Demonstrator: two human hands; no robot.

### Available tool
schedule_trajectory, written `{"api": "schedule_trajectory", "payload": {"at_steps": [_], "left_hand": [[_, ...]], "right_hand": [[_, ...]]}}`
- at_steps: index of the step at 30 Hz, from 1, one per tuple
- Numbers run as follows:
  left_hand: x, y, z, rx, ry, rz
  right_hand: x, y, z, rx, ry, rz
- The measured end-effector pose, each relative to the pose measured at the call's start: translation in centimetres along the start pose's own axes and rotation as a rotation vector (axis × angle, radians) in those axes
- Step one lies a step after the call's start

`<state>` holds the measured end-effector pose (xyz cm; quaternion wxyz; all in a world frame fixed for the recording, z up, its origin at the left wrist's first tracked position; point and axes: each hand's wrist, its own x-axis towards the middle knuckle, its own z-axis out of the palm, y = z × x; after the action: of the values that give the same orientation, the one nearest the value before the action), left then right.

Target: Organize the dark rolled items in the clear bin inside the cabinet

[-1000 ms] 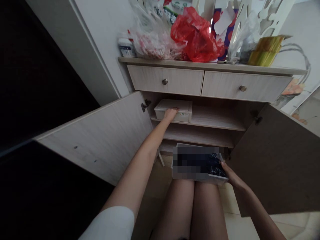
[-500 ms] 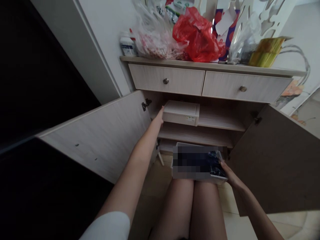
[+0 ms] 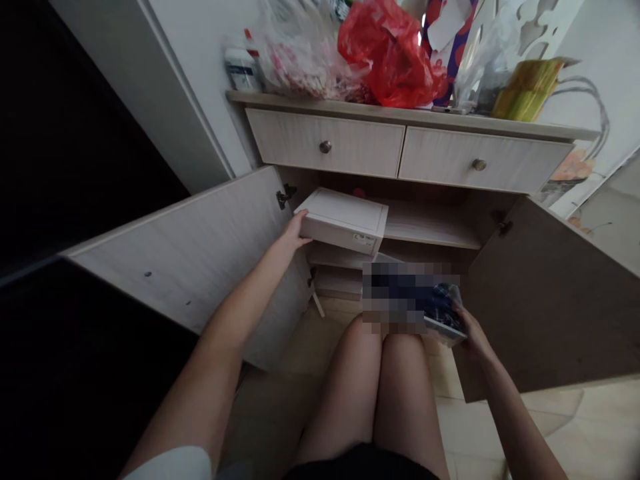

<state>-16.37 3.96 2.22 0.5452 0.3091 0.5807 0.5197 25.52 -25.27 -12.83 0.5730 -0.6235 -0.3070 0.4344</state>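
Observation:
A white lidded box (image 3: 345, 212) with a small label is tilted at the front of the cabinet's upper shelf. My left hand (image 3: 296, 230) grips its left end, thumb below and fingers on top. My right hand (image 3: 473, 332) is closed on the right end of a clear plastic bin (image 3: 447, 331). Dark blue checked cloth (image 3: 443, 303) lies in the bin; its left part is blurred out. The bin is held above my knees, slightly tilted, close to the box's lower right corner.
Both cabinet doors stand open, the left door (image 3: 200, 260) and the right door (image 3: 545, 307). Two drawers with round knobs, one a left drawer (image 3: 360, 143), are above the shelves. A red plastic bag (image 3: 393, 57), a white bottle (image 3: 243, 67) and a yellow package (image 3: 527, 90) crowd the cabinet top.
My left hand has drawn the white box forward and left, partly out of the shelf, and it now tilts. The bin has shifted right and a little up with my right hand.

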Motion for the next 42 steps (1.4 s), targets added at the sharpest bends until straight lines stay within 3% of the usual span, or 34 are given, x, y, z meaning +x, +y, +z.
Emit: {"api": "schedule_trajectory", "payload": {"at_steps": [3, 6, 10, 14, 27, 33, 42], "left_hand": [[-2.6, -0.7, -2.3, -0.12, 0.113, -0.078], [-5.6, -1.9, -3.8, -0.183, 0.136, -0.104], [-9.0, -3.5, -4.4, -0.241, 0.152, -0.129], [-10.9, -4.5, -4.2, -0.285, 0.14, -0.133], [-11.1, -5.4, -4.6, -0.337, 0.122, -0.144], [-11.1, -5.6, -4.1, -0.319, 0.146, -0.135], [-10.9, -6.7, -2.6, -0.301, 0.15, -0.116]], "right_hand": [[0.6, -2.4, -1.7, 0.071, 0.105, -0.029], [2.0, -4.7, -2.5, 0.088, 0.175, -0.051], [4.1, -7.2, -2.6, 0.099, 0.218, -0.094], [5.6, -9.0, -2.6, 0.039, 0.182, -0.122], [7.2, -10.3, -2.5, 0.015, 0.149, -0.041], [7.6, -10.4, -2.3, -0.053, 0.099, -0.103], [8.2, -10.6, 0.2, -0.062, 0.021, -0.09]]}}
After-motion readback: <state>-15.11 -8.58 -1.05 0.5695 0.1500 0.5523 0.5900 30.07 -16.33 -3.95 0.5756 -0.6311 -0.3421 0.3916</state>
